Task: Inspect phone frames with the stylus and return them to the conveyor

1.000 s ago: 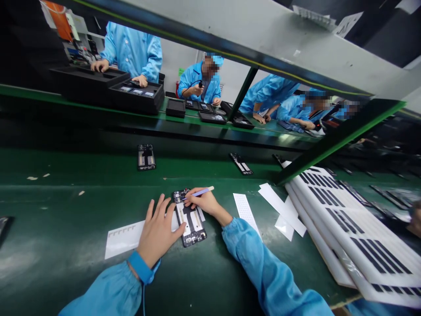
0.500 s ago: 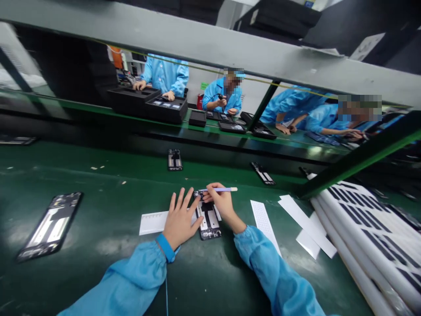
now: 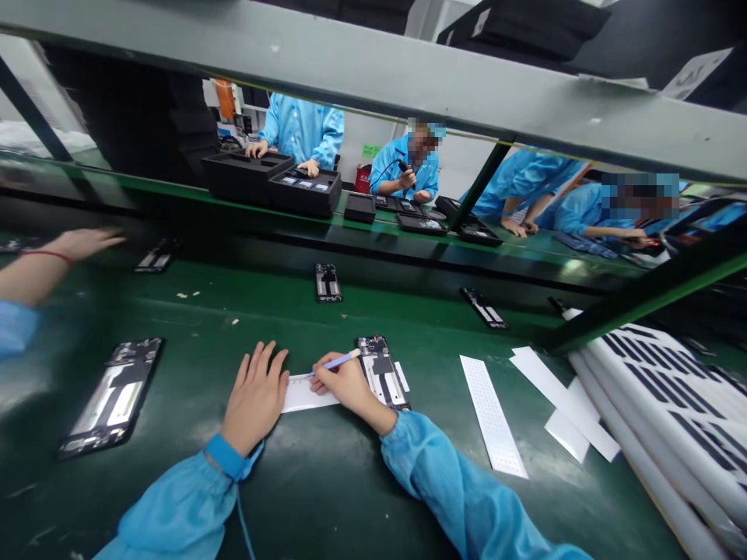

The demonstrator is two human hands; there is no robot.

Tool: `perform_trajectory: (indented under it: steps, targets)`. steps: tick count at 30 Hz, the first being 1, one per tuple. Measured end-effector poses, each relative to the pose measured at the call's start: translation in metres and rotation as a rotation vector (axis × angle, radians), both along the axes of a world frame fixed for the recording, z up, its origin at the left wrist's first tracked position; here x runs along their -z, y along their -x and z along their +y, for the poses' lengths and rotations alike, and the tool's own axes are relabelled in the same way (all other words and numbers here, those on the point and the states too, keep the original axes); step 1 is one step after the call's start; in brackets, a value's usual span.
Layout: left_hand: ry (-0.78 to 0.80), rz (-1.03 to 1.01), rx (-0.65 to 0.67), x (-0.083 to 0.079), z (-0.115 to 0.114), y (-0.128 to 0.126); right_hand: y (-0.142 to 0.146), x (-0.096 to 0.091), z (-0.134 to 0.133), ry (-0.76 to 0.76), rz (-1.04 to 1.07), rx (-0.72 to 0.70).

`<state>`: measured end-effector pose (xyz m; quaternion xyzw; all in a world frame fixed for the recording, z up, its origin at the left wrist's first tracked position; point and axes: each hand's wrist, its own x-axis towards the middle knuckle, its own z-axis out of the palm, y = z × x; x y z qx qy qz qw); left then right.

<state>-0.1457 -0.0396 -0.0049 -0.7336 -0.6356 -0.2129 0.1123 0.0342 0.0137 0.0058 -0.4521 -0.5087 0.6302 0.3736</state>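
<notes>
My left hand (image 3: 254,397) lies flat with fingers spread on the left end of a white paper strip (image 3: 304,394) on the green bench. My right hand (image 3: 343,384) pinches a thin lilac tweezer-like tool (image 3: 334,362), its tip over the strip. A phone frame (image 3: 383,372) lies just right of my right hand, untouched. Both my sleeves are blue.
Another phone frame (image 3: 113,395) lies at the left, more (image 3: 327,281) (image 3: 484,306) on the belt behind. White perforated strip (image 3: 491,414) and paper sheets (image 3: 562,401) lie right, beside stacked white trays (image 3: 671,412). A co-worker's arm (image 3: 43,264) reaches in from the left. Workers in blue sit across with black trays (image 3: 303,191).
Both my hands moved left off the phone frame onto the white paper strip; the tool's tip now points at the strip. A co-worker's arm has come in at the left.
</notes>
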Motion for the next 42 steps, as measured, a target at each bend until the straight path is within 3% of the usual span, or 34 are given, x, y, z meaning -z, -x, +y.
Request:
perform_trajectory:
  steps: [7, 16, 31, 42]
  targets:
    - [0.045, 0.014, -0.015, 0.000, -0.001, -0.002, -0.004, 0.002, -0.002, -0.039, -0.073, 0.044]
    - [0.053, 0.028, -0.029, 0.001, -0.001, -0.003, -0.007, 0.008, 0.000, -0.081, -0.047, -0.028]
    - [0.033, 0.053, -0.036, 0.004, 0.000, -0.001, -0.008, 0.007, -0.001, -0.018, 0.055, -0.020]
    - [0.035, 0.047, -0.033, 0.002, 0.000, -0.002, -0.007, 0.014, 0.002, -0.076, -0.035, -0.035]
